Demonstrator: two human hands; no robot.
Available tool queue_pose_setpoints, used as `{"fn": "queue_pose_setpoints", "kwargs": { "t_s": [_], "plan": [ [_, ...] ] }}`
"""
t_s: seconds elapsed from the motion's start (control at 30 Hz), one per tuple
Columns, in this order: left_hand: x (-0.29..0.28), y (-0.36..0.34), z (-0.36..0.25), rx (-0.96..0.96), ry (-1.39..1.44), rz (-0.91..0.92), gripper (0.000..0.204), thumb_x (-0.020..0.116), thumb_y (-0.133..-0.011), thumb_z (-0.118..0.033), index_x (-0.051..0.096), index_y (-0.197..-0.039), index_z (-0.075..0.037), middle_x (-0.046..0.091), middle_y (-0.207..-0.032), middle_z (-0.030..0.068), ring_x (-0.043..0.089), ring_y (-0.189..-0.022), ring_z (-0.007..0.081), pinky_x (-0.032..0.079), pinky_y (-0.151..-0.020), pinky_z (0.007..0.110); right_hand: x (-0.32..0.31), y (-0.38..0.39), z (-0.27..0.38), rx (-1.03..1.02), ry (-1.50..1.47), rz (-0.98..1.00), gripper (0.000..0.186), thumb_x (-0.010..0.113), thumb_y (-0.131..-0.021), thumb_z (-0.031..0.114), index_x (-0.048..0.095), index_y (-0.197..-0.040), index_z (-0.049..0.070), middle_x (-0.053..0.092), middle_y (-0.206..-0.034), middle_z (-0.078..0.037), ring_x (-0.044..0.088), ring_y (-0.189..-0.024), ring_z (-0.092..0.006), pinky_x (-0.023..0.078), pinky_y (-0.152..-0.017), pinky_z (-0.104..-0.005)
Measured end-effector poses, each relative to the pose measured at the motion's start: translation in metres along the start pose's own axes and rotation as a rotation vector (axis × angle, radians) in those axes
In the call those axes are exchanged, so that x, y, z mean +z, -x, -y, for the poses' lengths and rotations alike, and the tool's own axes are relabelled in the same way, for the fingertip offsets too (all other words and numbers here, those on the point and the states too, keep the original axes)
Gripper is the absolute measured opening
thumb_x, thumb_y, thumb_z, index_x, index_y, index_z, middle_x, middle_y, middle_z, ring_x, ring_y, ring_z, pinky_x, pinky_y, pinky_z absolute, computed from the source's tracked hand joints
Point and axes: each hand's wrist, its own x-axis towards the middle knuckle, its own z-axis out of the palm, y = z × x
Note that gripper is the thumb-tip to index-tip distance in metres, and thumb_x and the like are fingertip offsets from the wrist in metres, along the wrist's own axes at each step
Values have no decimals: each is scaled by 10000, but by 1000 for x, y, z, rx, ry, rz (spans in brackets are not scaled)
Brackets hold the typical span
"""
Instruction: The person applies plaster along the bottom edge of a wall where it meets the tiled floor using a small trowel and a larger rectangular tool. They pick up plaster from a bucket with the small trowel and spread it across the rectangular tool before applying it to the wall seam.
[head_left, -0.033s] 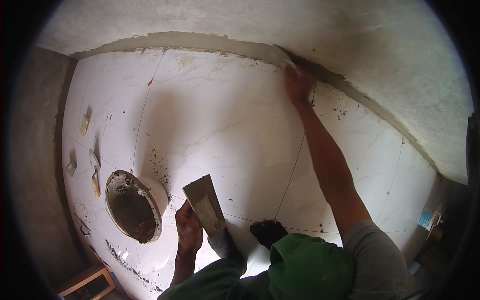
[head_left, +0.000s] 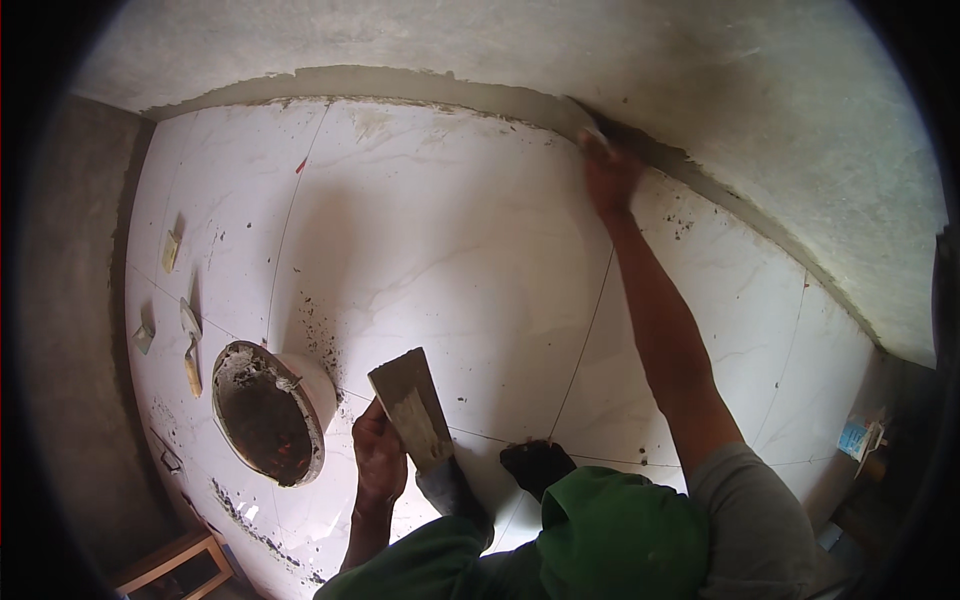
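Along the wall's base runs a band of damp grey mortar point(head_left: 440, 88). My right hand point(head_left: 612, 180), smeared by motion, is at that band with its fingers closed round a small tool. Only a pale bit of the tool shows, beside a dark wedge on the wall, so its exact kind is unclear. Low in the middle, my left hand point(head_left: 380, 455) grips a mortar-smeared rectangular board point(head_left: 412, 410), held tilted above the floor. Left of that hand stands a bucket point(head_left: 318, 388) with a mortar-crusted rim and dark contents.
A pointed trowel point(head_left: 192, 350) with a wooden handle, a small flat block point(head_left: 171, 250) and a grey blade point(head_left: 145, 335) lie on the white tiled floor point(head_left: 450, 240). Mortar crumbs point(head_left: 320, 335) are scattered beside the bucket. A wooden frame point(head_left: 180, 565) stands lower left.
My right hand has slid a little to the right and down along the mortar band. My left hand and the board are almost where they were.
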Motion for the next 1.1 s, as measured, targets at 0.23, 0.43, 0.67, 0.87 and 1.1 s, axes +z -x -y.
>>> {"fn": "queue_pose_setpoints", "kwargs": {
  "t_s": [0.23,0.43,0.67,0.87,1.1],
  "plan": [
    [13,-16,8,-186,145,22,385,463,-1046,-23,564,-1408,57,697,-1261,141,711,-1118,221,601,-961,372,-180,37,30,895,-742,509,272,717,-1023,297,787,-1015,34,764,-865,-61,726,-871,-109,559,-748,-358],
    [33,-30,19,-319,312,144,333,483,-1068,-76,595,-1358,43,700,-1250,133,718,-1113,226,612,-958,384,-219,116,152,1232,-1673,970,266,663,-1063,222,714,-1191,-5,756,-1051,-47,725,-940,-131,590,-838,-303],
    [44,-13,24,-302,408,255,318,539,-1068,-112,604,-1335,48,713,-1238,151,735,-1081,223,623,-948,382,-236,145,185,1277,-1855,1165,252,644,-1073,192,708,-1170,-32,739,-1089,-63,703,-996,-134,568,-887,-318],
    [32,-12,0,-104,513,395,368,496,-1080,-219,582,-1345,21,710,-1186,134,737,-1038,237,631,-923,405,-236,149,147,1169,-1429,1058,251,691,-1046,204,728,-1157,-18,742,-1054,-40,696,-904,-119,565,-770,-318],
    [31,-16,18,-296,549,19,391,461,-1106,-273,568,-1375,-10,683,-1265,124,676,-1163,258,543,-1064,453,-240,118,216,-31,-750,369,307,753,-891,27,721,-1193,-15,716,-980,-118,660,-763,-207,548,-631,-341]
  ]
}}
